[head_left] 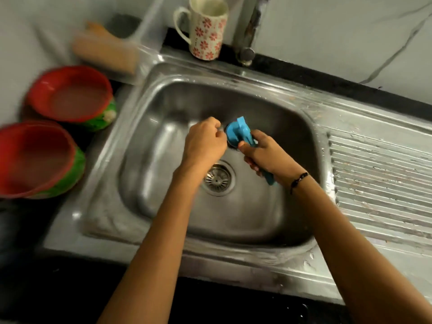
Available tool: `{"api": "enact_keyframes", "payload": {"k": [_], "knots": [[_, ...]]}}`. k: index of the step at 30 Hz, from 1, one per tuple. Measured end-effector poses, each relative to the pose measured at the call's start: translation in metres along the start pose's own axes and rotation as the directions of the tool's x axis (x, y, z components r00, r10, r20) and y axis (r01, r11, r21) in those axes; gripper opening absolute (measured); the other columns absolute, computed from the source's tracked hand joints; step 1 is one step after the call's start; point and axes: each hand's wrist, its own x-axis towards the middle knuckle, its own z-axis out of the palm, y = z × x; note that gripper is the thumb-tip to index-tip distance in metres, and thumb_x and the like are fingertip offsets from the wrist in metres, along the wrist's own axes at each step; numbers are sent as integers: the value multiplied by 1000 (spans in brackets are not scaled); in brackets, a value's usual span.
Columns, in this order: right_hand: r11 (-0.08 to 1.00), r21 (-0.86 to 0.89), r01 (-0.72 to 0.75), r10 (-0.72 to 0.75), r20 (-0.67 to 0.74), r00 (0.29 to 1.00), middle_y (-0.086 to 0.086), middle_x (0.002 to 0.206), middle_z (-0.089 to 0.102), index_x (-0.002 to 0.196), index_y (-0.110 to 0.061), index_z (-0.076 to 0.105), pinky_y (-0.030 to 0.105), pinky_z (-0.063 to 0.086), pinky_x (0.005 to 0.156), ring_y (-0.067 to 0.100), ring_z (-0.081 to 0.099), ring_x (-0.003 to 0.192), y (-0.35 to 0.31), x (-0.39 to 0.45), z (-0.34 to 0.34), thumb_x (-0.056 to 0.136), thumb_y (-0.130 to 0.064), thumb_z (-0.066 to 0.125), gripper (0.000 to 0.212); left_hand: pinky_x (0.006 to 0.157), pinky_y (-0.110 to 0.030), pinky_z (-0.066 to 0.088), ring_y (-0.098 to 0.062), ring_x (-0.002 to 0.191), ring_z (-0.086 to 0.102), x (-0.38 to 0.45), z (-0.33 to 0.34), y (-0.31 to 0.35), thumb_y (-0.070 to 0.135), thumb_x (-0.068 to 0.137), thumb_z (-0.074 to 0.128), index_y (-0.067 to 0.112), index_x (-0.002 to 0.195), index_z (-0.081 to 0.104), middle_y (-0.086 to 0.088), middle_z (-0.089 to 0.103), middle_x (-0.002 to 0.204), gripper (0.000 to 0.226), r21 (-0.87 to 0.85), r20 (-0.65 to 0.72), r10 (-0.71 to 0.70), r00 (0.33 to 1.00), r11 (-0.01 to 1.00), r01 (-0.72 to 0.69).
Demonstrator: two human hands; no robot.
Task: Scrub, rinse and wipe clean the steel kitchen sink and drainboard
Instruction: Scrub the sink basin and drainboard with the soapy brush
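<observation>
Both hands over sink [163, 108] basin, just behind drain [217, 178]. R hand [266, 157] gripping blue scrubber [240, 134] by handle, head toward far wall. L hand [205, 143] fingers curled beside scrubber head; can't tell if pinching anything. Drainboard [378, 181] on right, wet.

A floral mug [205, 29] stands behind the basin beside the tap [247, 31], while two red-and-green bowls [70, 94] [35, 157] sit left on the desk [35, 54], near a blurred wooden roller [105, 52].
</observation>
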Motion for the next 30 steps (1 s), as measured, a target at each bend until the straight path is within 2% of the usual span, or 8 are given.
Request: {"api": "enact_keyframes", "payload": {"k": [4, 9, 11, 13, 16, 19, 22, 30], "knots": [[968, -142, 208, -213, -19, 977, -6, 83, 51, 124, -15, 45, 10, 41, 46, 5, 49, 61, -56, -27, 42, 89, -17, 57, 37, 83, -34, 43, -29, 104, 57, -26, -40, -19, 14, 91, 46, 9, 114, 58, -12, 63, 113, 27, 61, -59, -68, 996, 996, 71], [872, -192, 450, -449, 49, 892, 5, 91, 52, 123, -10, 44, 32, 45, 60, 21, 55, 74, -123, -48, 90, 89, -10, 55, 36, 65, -27, 34, -29, 99, 58, -58, -66, -40, 14, 91, 46, 7, 111, 56, -12, 64, 107, 23, 26, -121, -150, 981, 988, 154], [816, -255, 518, -513, 91, 853, 4, 93, 51, 132, -15, 40, 24, 43, 54, 18, 52, 72, -142, -44, 107, 91, -16, 53, 42, 70, -30, 36, -30, 103, 57, -67, -71, -48, 13, 91, 46, 6, 113, 55, -14, 62, 112, 25, 6, -123, -170, 978, 985, 172], [774, -314, 550, -543, 120, 831, 4, 95, 50, 134, -18, 38, 17, 40, 44, 17, 49, 66, -160, -35, 122, 92, -18, 53, 45, 88, -33, 39, -28, 116, 51, -71, -75, -56, 14, 92, 44, 6, 122, 52, -13, 57, 126, 32, 7, -101, -186, 977, 982, 188], [826, -228, 515, -492, 151, 857, 8, 83, 53, 126, -10, 44, 17, 35, 34, 14, 45, 48, -182, -17, 145, 91, -14, 52, 35, 99, -31, 35, -24, 125, 45, -81, -80, -68, 16, 94, 42, 8, 134, 44, -10, 49, 137, 41, -15, -41, -185, 982, 983, 184], [957, -6, 290, -282, 222, 933, 9, 65, 52, 117, 2, 48, 21, 36, 34, 11, 42, 38, -191, 0, 152, 93, -8, 50, 26, 96, -31, 39, -25, 122, 48, -88, -78, -72, 15, 93, 43, 7, 133, 45, -11, 52, 135, 41, -73, -27, -153, 988, 986, 151], [990, 54, 128, -138, 315, 939, 9, 62, 54, 109, 0, 52, 18, 36, 34, 9, 42, 36, -195, 6, 152, 95, -6, 46, 16, 96, -32, 41, -24, 121, 50, -94, -78, -77, 13, 92, 43, 6, 132, 46, -11, 52, 134, 41, -126, -32, -150, 988, 981, 145], [983, 53, 178, -186, 308, 933, 5, 57, 44, 103, -7, 50, 14, 27, 33, 7, 34, 32, -193, 5, 153, 95, -10, 44, 10, 93, -29, 40, -24, 120, 49, -89, -83, -77, 13, 92, 42, 7, 131, 47, -10, 52, 134, 40, -115, -26, -137, 990, 984, 133]]}}
